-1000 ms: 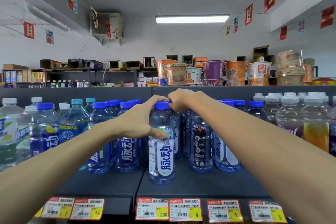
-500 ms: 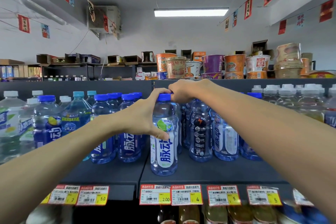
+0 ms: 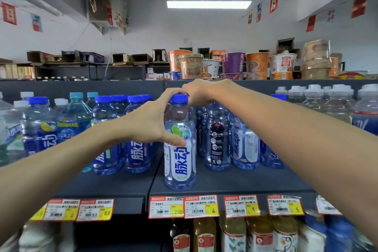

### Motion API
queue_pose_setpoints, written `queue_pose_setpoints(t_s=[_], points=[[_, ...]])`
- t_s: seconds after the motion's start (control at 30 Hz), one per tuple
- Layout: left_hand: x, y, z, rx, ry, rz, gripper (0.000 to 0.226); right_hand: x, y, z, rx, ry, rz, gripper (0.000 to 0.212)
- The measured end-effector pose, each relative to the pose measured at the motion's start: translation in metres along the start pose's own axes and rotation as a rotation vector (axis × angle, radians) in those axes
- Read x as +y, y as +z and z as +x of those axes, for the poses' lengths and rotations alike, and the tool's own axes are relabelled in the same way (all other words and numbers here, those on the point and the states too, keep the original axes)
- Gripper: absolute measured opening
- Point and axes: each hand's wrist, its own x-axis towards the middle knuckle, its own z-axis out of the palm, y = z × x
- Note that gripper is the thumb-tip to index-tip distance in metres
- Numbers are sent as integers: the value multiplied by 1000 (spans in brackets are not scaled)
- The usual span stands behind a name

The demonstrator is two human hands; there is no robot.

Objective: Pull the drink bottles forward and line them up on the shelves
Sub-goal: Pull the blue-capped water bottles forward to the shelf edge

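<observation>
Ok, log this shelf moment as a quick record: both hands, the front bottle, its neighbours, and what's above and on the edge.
left hand: grips the white-label blue-cap bottle, thumb across its label
right hand: curled beside that bottle's cap; what it holds is hidden
bottle position: upright, near the front edge of the shelf, ahead of the rows
neighbours: blue-cap bottles left, black-label bottle right, all further back
above: instant noodle cups
shelf edge: price tags

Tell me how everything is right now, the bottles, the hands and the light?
Front bottle: upright, capped, near the front of the shelf.
Left hand: grips the front bottle.
Right hand: curled behind its cap; grip hidden.
Back bottles: upright, capped, set further back.
Ceiling light: on.
</observation>
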Motion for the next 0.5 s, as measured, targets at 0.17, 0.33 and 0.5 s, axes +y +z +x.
queue_pose_setpoints(t_s=[0.17,0.33,0.5], points=[[1,0,1,-26,-9,1,115,1,-3,-3,-5,-7,4,8],[1,0,0,-36,-20,-1,115,1,-1,-3,20,-2,13,14],[4,-1,-1,-42,-32,-11,113,-2,1,-4,24,50,15,23]])
